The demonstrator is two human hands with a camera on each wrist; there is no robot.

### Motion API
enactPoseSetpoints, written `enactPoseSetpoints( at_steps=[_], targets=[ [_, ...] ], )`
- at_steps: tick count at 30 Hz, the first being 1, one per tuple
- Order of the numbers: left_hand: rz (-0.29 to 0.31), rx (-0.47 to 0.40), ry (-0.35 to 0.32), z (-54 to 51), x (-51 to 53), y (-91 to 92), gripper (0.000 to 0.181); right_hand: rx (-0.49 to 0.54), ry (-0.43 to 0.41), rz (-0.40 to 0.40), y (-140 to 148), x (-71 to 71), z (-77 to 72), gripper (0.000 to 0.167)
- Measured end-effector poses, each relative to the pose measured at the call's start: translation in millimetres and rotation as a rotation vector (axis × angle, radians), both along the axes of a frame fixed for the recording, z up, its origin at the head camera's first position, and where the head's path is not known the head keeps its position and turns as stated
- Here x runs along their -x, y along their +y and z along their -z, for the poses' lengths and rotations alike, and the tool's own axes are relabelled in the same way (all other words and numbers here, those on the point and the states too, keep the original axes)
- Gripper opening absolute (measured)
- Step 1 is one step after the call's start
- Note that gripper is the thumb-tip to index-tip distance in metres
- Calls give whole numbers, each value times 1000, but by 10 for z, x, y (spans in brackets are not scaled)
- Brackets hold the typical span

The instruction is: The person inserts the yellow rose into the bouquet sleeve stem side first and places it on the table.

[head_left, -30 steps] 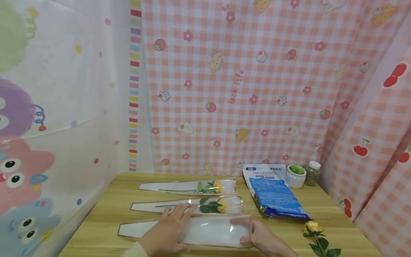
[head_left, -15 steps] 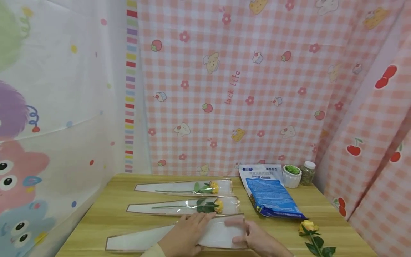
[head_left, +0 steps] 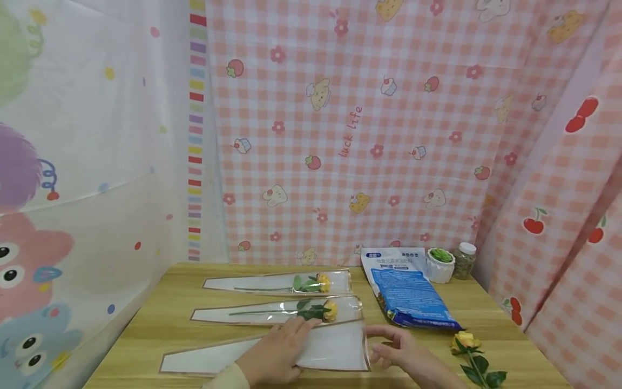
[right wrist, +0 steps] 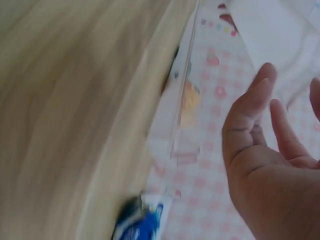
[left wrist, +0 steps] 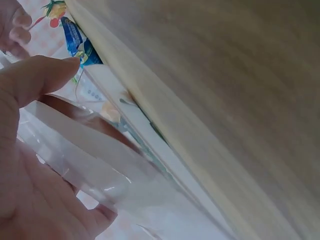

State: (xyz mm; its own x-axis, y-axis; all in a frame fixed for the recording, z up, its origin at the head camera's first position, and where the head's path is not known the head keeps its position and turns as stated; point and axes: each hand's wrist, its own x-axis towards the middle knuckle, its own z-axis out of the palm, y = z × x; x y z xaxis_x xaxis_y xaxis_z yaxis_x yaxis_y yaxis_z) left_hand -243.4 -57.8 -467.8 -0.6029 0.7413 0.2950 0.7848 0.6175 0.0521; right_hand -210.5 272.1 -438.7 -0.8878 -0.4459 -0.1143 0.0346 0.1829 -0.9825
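A clear and white flower sleeve (head_left: pixel 335 346) with brown edging lies at the table's front, wide end to the right. My left hand (head_left: pixel 279 348) lies across its middle. In the left wrist view the sleeve (left wrist: pixel 100 155) bulges between the thumb and fingers of that hand (left wrist: pixel 35 145), which hold it. My right hand (head_left: pixel 403 354) is just off the wide end, fingers loosely bent and holding nothing; the right wrist view shows this hand (right wrist: pixel 272 145) too. To its right is a loose yellow rose (head_left: pixel 465 343) with green leaves, its lower stem cut off by the frame.
Behind lie two sleeves, a nearer one (head_left: pixel 262 314) and a farther one (head_left: pixel 272 282), each with a yellow rose inside. A blue and white bag (head_left: pixel 413 294), a white pot (head_left: pixel 440 267) with a green plant and a lidded jar (head_left: pixel 464 262) stand at the back right.
My right hand has let go of the sleeve's wide end and moved slightly right. My left hand first slid right along the sleeve, then stayed on it. The head view has shifted a little.
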Motion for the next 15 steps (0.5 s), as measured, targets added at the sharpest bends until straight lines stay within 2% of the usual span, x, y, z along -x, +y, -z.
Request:
enactPoseSetpoints(
  at_steps=[2, 4, 5, 7, 9, 11, 12, 15],
  targets=[
    [-4, -8, -8, -5, 15, -13, 94, -56, 36, 40, 142, 0, -25, 47],
    [-11, -11, -20, -14, 29, -25, 93, -152, 54, 126, 324, 17, -33, 48],
    [-15, -9, -24, -14, 37, -32, 93, -184, 41, 165, 531, 121, 102, 50],
    [-22, -2, -38, -17, 47, -47, 91, -288, 39, 277, 728, 129, 99, 49],
    [-26, 3, -46, -20, 48, -62, 91, -385, 69, 353, 919, 112, 100, 46],
    [-30, 3, -43, -18, 49, -76, 91, -529, 114, 399, 1092, 78, 92, 39],
    [-32, 3, -43, -22, 47, -82, 91, -629, 134, 420, 1071, -40, -47, 35],
    [-42, -2, -57, -19, 48, -100, 92, -889, 141, 405, 1346, -54, 10, 28]
  ],
)
